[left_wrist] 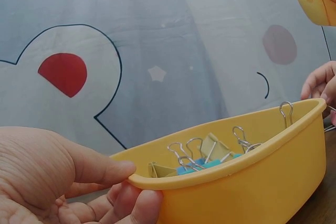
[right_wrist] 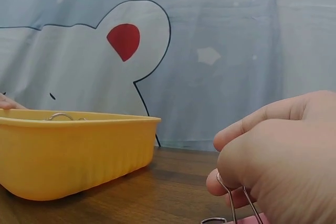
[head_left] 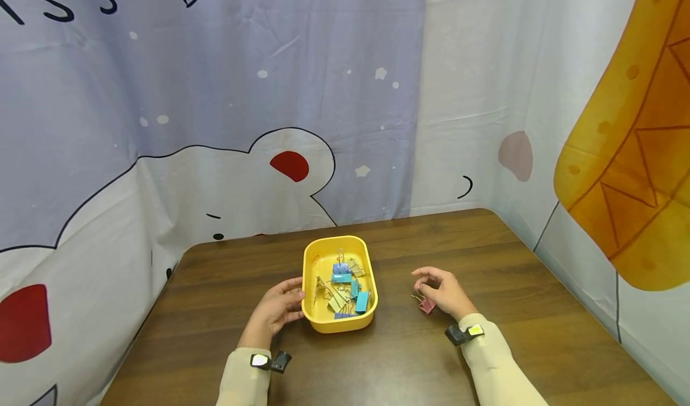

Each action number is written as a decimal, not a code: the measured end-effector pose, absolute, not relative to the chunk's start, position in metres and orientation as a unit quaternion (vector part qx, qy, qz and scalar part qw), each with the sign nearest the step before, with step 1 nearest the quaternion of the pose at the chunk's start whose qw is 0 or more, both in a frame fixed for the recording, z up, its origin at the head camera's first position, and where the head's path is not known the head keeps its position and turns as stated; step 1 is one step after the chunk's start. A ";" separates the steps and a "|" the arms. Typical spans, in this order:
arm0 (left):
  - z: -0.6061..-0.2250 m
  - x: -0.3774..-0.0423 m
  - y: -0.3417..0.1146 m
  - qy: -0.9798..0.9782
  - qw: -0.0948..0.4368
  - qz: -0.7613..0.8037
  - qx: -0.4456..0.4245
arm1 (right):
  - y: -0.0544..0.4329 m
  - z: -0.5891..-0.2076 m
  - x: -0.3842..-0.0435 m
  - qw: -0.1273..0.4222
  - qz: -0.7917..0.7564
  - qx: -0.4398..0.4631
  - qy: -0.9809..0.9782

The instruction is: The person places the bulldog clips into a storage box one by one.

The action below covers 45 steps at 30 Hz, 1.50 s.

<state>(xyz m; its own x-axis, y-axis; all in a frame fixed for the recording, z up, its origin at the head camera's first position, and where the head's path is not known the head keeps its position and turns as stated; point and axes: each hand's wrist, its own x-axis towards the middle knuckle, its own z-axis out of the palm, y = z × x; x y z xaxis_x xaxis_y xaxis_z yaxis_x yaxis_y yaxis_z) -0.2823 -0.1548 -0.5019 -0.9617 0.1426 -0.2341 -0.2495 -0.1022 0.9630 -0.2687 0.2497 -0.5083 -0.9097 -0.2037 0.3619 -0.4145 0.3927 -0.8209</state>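
Note:
A yellow plastic bin (head_left: 345,327) stands on the wooden table, holding several binder clips in blue, teal and pale yellow, such as a teal clip (head_left: 362,302). At its left side, my left hand (head_left: 277,310) grips the rim, thumb (left_wrist: 107,169) on top and fingers curled below. Right of the bin, my right hand (head_left: 444,292) pinches a wire handle of a pink binder clip (head_left: 427,306). In the right wrist view the pink clip (right_wrist: 252,220) shows only partly at the bottom edge; whether it touches the table I cannot tell.
The brown wooden table (head_left: 232,268) has its back edge close to a printed cloth curtain (head_left: 345,94). More cloth (head_left: 582,250) hangs along the right side. Each wrist carries a small black camera on a strap.

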 end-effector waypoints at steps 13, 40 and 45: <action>-0.501 -0.282 -0.155 0.659 0.133 0.739 -0.041 | 0.248 -0.507 -0.269 0.097 0.535 0.170 -0.822; -0.503 -0.283 -0.155 0.662 0.130 0.738 -0.038 | 0.223 -0.500 -0.307 0.162 0.534 0.172 -0.812; -0.502 -0.281 -0.154 0.662 0.127 0.738 -0.037 | 0.211 -0.487 -0.314 0.179 0.538 0.184 -0.802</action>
<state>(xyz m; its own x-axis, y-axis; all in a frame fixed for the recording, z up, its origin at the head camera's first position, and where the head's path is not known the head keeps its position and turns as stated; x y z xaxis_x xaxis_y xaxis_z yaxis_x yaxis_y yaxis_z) -0.2815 -0.1539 -0.5015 -0.9651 0.1382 -0.2225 -0.2361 -0.0913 0.9674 -0.3136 0.2110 -0.4872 -0.8678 -0.1023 0.4863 -0.4888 0.3523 -0.7981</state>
